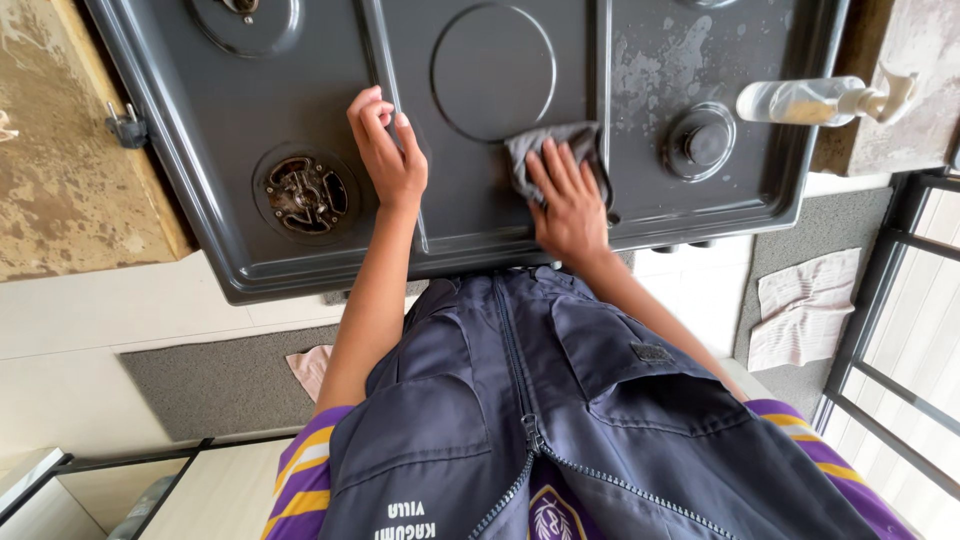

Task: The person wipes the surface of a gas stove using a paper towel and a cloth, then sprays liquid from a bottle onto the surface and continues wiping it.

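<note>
Your right hand [570,205] presses a grey cloth [560,150] flat at mid-frame on the dark stove top [480,215], fingers spread over it rather than gripping. Your left hand [388,150] rests open beside it, bracing you.

I see a pale tiled floor [120,320] with a grey mat [220,385] lying on it. A striped white towel [805,308] rests on another grey mat by a dark-framed window [900,330], where daylight comes in. A mottled brown stone tabletop [60,180] borders the scene.
</note>
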